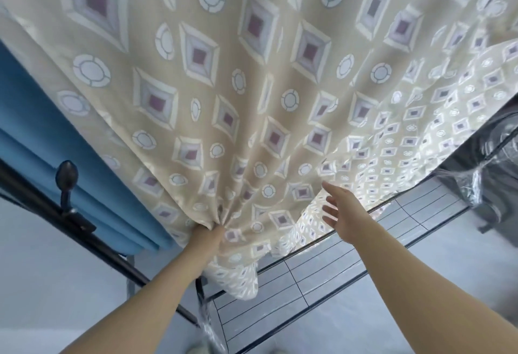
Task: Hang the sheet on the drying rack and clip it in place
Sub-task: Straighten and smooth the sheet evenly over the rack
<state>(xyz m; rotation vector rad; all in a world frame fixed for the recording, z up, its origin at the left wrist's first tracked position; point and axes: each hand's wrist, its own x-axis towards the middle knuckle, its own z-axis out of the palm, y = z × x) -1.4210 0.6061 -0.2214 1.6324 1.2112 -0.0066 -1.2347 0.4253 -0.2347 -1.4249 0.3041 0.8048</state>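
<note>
Sheet [252, 87] hangs 12 to 6 over rack [157, 289], not clipped yet: your left hand [208, 234] clenches bunched cloth at 7, right hand [340, 213] released at 5, so spreading and clipping remain.

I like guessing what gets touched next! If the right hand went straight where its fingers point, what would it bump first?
Most likely the patterned sheet, at its hanging fold just past the fingertips of the right hand. Nothing shows between them, though depth is hard to judge.

no readable text, label, brand, number or sign shows; the sheet [252, 73] carries only diamond and circle patterns.
</note>
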